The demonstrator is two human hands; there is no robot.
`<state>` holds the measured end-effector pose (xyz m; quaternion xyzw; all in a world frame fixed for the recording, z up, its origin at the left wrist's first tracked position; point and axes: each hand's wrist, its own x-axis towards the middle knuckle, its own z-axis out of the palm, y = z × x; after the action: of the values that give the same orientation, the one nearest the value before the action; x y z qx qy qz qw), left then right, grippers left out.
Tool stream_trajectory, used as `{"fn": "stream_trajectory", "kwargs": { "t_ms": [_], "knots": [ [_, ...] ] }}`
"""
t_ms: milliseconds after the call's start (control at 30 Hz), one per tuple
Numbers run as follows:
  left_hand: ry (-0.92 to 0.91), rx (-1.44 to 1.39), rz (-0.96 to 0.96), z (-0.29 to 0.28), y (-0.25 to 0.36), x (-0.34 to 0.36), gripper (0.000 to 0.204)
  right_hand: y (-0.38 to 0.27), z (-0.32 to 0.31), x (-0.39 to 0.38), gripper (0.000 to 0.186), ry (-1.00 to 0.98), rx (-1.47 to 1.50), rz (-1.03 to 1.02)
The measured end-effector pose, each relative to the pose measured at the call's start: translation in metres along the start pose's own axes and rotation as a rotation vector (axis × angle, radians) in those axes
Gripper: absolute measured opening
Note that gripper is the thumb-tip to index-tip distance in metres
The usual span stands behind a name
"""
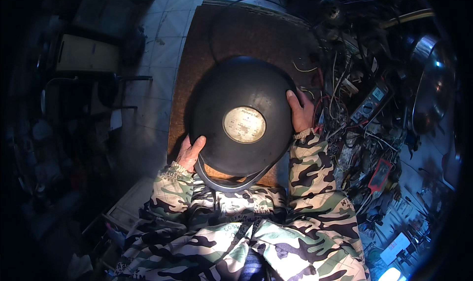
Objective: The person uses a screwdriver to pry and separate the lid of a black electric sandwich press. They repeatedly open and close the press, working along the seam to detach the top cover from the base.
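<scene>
A large round black appliance, shaped like a rice cooker, fills the middle of the head view. A round silvery plate, worn and printed, sits at its centre. On its near side, a curved grey handle bows out toward my lap. My left hand grips the near left rim, thumb on the upper edge. At the right rim my right hand holds the appliance in the same way. The fingers of both hands are partly hidden behind the rim. Under the appliance lies a brown wooden board.
Along the right, a tangle of wires and parts surrounds a multimeter and a red-edged device. A shiny metal bowl stands beyond. A black cord loops over the board's far end. Dark furniture stands left, on pale floor tiles.
</scene>
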<state>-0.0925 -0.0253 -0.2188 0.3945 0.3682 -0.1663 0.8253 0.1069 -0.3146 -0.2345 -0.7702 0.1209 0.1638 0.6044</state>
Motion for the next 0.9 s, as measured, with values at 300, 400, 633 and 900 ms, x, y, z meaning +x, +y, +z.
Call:
{"fn": "stream_trajectory", "kwargs": {
  "t_ms": [300, 400, 633, 900],
  "knots": [
    [0.041, 0.107, 0.031, -0.015, -0.003, -0.003, 0.069, 0.0, 0.009, -0.004, 0.064, 0.084, -0.014, 0.001],
    [-0.055, 0.083, 0.095, -0.006, 0.005, -0.004, 0.068, 0.02, 0.008, -0.003, 0.059, 0.164, -0.191, -0.067],
    [0.039, 0.37, 0.193, -0.018, 0.0, -0.004, 0.076, -0.036, -0.046, 0.037, 0.03, 0.66, -0.541, -0.429],
    [-0.025, 0.451, 0.235, -0.032, -0.002, 0.008, 0.07, -0.028, -0.075, 0.147, 0.054, 0.525, -0.588, -0.357]
  ]
}}
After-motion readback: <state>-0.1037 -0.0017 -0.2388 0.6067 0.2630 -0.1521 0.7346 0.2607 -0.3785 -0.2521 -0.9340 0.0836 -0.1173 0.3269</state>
